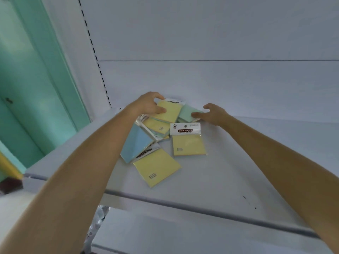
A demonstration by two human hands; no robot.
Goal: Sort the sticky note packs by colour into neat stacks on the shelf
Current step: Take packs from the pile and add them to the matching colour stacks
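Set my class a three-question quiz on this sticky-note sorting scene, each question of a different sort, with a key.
1. True or false: the left hand grips a pale yellow sticky note pack.
2. The right hand holds a pack of which colour? A blue, B mint green, C pink.
3. Fill in: the light blue pack lies at the ___ edge of the mixed pile.
Key: 1 true. 2 B, the mint green pack. 3 left.
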